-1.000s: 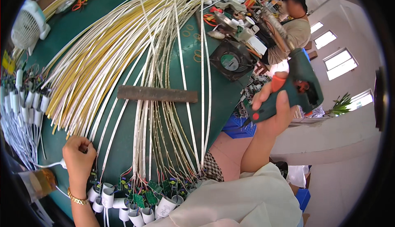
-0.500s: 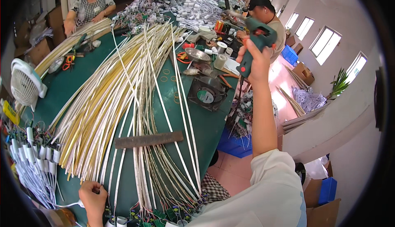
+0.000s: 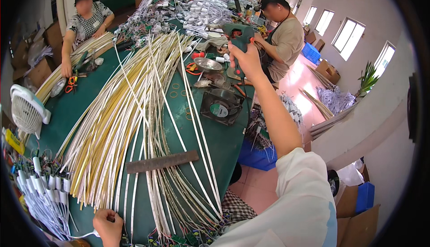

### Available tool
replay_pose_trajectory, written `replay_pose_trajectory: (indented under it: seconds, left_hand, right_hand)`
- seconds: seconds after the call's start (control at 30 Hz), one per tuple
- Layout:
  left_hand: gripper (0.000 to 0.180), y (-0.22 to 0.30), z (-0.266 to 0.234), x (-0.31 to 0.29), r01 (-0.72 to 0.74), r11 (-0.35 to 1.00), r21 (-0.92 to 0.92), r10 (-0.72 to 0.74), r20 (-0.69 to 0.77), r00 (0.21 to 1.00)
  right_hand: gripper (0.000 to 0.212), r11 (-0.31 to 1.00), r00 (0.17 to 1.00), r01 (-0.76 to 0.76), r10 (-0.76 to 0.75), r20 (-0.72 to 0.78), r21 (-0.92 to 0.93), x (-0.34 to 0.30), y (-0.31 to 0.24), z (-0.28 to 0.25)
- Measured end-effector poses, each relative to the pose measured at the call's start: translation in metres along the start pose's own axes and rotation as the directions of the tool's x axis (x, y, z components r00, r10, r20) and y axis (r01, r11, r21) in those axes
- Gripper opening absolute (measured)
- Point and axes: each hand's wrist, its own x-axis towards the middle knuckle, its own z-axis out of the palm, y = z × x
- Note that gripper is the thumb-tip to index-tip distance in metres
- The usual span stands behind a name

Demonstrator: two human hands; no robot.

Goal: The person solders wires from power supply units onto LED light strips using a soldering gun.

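My right hand (image 3: pixel 249 62) is wrapped round the handle of a green gun-shaped tool (image 3: pixel 240 35) with a cord, raised over the far right of the table. At the near edge my left hand (image 3: pixel 108 227) has its fingers curled in a pinch; what they hold, if anything, is hidden. It is beside the near ends of a spread of long white and yellow LED strips (image 3: pixel 121 126). A dark flat bar (image 3: pixel 162 162) lies across several strips. Green circuit boards (image 3: pixel 191 238) with thin wires sit at the strips' near ends.
White-capped wired parts (image 3: pixel 42 188) crowd the near left, below a white fan (image 3: pixel 29 108). A black square fan (image 3: pixel 221 106), a metal bowl (image 3: pixel 208 64) and a heap of white parts (image 3: pixel 208 16) lie farther off. Co-workers sit at the left, right and far end.
My right hand has moved left, farther off and lower in view with the green tool. The left co-worker's hand has reached to orange-handled scissors. My left hand stays pinched by the strip ends.
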Motion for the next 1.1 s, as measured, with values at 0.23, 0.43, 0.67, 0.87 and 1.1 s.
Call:
replay_pose_trajectory:
  seconds: [0.23, 0.43, 0.67, 0.87, 1.1]
  left_hand:
    - [0.008, -0.019, 0.023, -0.002, 0.0, 0.987, -0.164, -0.02, -0.126, 0.992]
    - [0.009, -0.014, 0.021, -0.007, 0.061, 0.986, -0.156, -0.08, -0.117, 0.99]
    - [0.006, -0.011, 0.012, -0.007, 0.042, 0.989, -0.143, -0.06, -0.123, 0.991]
    - [0.003, -0.007, 0.009, 0.001, 0.082, 0.974, -0.213, -0.092, -0.035, 0.995]
    - [0.007, -0.012, 0.005, -0.005, 0.056, 0.981, -0.184, -0.057, 0.0, 0.998]
  right_hand:
    - [0.031, 1.0, 1.0, 0.017, -0.018, -0.008, -0.021, 0.011, 0.051, -0.011]
    - [0.028, 0.953, 0.969, -0.24, 0.246, 0.011, -0.186, 0.008, 0.069, -0.004]
    - [0.03, 0.894, 0.995, -0.099, 0.09, -0.042, -0.438, -0.023, -0.018, 0.003]
    - [0.033, 0.991, 0.96, -0.074, 0.04, 0.277, 0.111, -0.118, -0.094, 0.072]
    - [0.044, 0.748, 0.633, -0.62, 0.298, 0.714, 0.236, -0.25, -0.102, 0.16]
